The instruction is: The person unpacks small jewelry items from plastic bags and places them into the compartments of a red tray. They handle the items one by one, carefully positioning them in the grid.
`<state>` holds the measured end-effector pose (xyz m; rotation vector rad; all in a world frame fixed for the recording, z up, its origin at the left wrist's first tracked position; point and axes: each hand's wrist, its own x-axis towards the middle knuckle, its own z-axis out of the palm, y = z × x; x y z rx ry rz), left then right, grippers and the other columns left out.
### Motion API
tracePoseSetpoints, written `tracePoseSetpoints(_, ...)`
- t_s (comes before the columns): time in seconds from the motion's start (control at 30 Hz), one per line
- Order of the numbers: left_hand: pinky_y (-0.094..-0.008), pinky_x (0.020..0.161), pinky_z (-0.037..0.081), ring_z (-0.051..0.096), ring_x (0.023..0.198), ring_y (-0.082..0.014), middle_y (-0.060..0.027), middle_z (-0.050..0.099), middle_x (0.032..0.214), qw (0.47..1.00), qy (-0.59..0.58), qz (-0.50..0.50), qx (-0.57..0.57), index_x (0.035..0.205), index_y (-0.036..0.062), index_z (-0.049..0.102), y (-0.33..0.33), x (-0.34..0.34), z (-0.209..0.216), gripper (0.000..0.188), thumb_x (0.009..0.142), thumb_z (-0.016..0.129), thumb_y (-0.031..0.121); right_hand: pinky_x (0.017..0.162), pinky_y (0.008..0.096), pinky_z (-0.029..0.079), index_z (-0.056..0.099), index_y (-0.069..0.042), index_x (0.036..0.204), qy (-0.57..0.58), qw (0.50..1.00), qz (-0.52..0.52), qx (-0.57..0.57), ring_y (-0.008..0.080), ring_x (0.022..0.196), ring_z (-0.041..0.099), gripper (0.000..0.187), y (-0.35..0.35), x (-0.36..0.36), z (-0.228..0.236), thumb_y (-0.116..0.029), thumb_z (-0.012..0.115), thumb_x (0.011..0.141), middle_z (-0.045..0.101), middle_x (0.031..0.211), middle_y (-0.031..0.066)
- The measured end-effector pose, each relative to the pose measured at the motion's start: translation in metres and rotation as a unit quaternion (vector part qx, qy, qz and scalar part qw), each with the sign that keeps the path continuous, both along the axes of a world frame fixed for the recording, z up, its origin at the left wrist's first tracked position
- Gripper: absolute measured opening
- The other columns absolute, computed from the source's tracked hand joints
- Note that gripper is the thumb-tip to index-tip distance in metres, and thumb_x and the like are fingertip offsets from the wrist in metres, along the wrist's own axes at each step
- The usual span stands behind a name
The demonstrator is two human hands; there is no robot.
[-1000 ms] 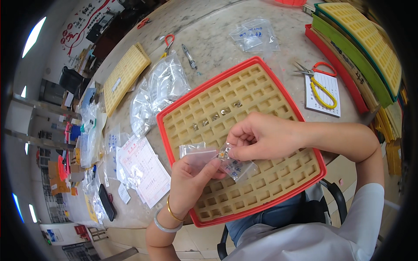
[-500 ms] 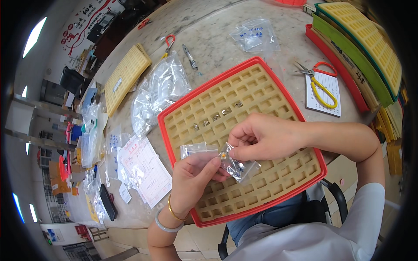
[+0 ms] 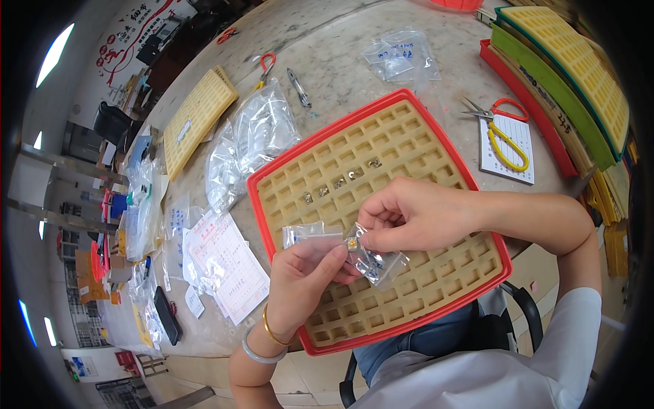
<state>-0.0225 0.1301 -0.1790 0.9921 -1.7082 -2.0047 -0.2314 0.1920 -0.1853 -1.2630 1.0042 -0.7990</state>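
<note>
My left hand (image 3: 303,271) is closed, with thumb and fingers pinching small clear zip bags; one bag (image 3: 315,232) sticks out above it. My right hand (image 3: 412,215) pinches the edge of another small clear bag (image 3: 378,264), which shows dark and shiny contents. Between the two thumbs sits a tiny gold-coloured piece (image 3: 352,243); whether it is inside the bag I cannot tell. Both hands are over a red-rimmed tray (image 3: 446,142) with a beige insert of square pockets. Several small silvery pieces (image 3: 338,183) lie in a row of pockets.
Left of the tray are clear bags (image 3: 262,129), paper slips (image 3: 228,269), a beige pocketed insert (image 3: 197,123) and a phone (image 3: 167,315). A pen (image 3: 298,88) lies beyond it. At right, scissors (image 3: 504,136) rest on a notepad, beside stacked trays (image 3: 565,75).
Almost nothing differs. Both hands keep their grip on the bags, and the view has shifted very slightly.
</note>
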Motion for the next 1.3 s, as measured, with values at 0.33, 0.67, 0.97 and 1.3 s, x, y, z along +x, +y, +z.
tracePoseSetpoints(0.33,-0.0242,0.060,0.053,0.063,0.068,-0.0149,-0.0119,0.065,0.082,1.000,0.006,0.003,-0.003,0.097,-0.0049,0.060,0.000,0.001,-0.001,0.016,0.089,0.056,0.008,0.058,0.0195,0.041,0.059,0.001,0.087,0.002,1.000,-0.004,-0.003,0.0020,0.064,0.049,0.013,0.000,0.000,0.002,-0.012,0.057,0.088,0.057,0.071,-0.0019)
tracePoseSetpoints(0.67,-0.0251,0.062,0.054,0.064,0.072,-0.0161,-0.0120,0.065,0.085,1.000,0.011,-0.005,0.003,0.099,-0.0050,0.060,0.001,0.001,0.000,0.019,0.090,0.054,0.011,0.058,0.0194,0.040,0.059,0.001,0.085,-0.005,1.000,-0.005,0.004,0.0018,0.064,0.048,0.013,0.001,0.000,0.001,-0.012,0.057,0.088,0.057,0.070,-0.0023)
tracePoseSetpoints(0.97,-0.0336,0.081,0.052,0.060,0.099,-0.0249,-0.0178,0.058,0.112,0.991,0.065,0.015,0.115,0.122,-0.0068,0.046,-0.007,0.003,0.005,0.045,0.098,0.035,0.029,0.056,0.0211,0.041,0.061,0.001,0.081,-0.014,0.999,-0.041,0.014,0.0043,0.061,0.050,0.015,0.000,0.001,-0.003,-0.014,0.058,0.082,0.057,0.067,0.0002)
tracePoseSetpoints(1.3,-0.0356,0.087,0.050,0.055,0.109,-0.0251,-0.0214,0.051,0.123,0.979,0.121,-0.006,0.164,0.130,-0.0046,0.038,-0.012,0.006,0.002,0.048,0.098,0.031,0.032,0.056,0.0201,0.040,0.059,0.001,0.082,-0.025,0.998,-0.046,0.042,0.0030,0.061,0.049,0.012,-0.001,0.003,0.003,-0.011,0.057,0.084,0.056,0.069,-0.0013)
